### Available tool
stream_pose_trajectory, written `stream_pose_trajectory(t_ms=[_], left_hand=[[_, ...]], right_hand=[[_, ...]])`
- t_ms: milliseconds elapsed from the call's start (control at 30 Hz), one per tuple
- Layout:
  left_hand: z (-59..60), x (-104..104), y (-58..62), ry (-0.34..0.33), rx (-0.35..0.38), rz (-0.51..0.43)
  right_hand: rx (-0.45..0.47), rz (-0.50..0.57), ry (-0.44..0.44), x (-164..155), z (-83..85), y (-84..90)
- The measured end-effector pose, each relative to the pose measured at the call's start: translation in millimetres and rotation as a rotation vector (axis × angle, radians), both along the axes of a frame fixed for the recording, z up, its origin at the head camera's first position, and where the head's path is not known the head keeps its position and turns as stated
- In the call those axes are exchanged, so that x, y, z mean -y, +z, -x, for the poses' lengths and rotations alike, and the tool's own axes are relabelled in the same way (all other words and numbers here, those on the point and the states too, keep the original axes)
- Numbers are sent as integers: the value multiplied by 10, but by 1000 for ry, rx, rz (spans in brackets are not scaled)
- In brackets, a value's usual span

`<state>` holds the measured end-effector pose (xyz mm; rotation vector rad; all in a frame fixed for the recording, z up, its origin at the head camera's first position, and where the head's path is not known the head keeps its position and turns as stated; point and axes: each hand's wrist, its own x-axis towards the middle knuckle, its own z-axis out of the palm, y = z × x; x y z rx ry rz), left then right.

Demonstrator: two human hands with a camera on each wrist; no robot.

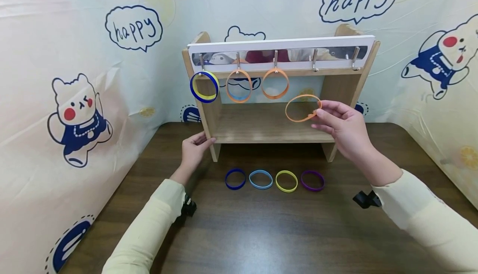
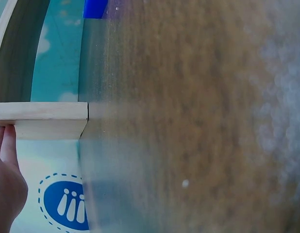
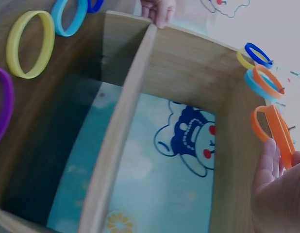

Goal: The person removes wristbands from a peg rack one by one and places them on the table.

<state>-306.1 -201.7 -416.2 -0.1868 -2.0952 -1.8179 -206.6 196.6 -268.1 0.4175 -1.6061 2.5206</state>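
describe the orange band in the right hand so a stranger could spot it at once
Find the wooden rack with metal hooks. In front of its open shelf, the right hand pinches an orange band. Unlike the other orange bands, it hangs on no hook.

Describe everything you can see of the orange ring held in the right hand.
The orange ring is a thin, flat band, smooth and flexible-looking like silicone or plastic, plain orange with no markings. It is whole and unstretched. The right hand pinches its right edge between thumb and fingertips, holding it in the air, tilted so it shows as an oval. It hangs in front of the wooden rack, below the fourth hook, not on any hook. Nothing but the fingers touches it.
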Motion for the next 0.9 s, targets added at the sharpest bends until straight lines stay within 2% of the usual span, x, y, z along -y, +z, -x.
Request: stream_pose_trajectory(t_ms=[433,633,833,900], left_hand=[[-4,8,3,2,2,17],[-7,2,6,-4,4,-3],[-14,8,21,-3,11,7],[-43,-1,63,-10,25,7]], right_hand=[[31,-123,-24,-258,-50,-379],[41,-138,-29,-375,-70,-562],[92,-195,-40,-499,-86,-746],[110,-214,-50,-543,-90,-805]])
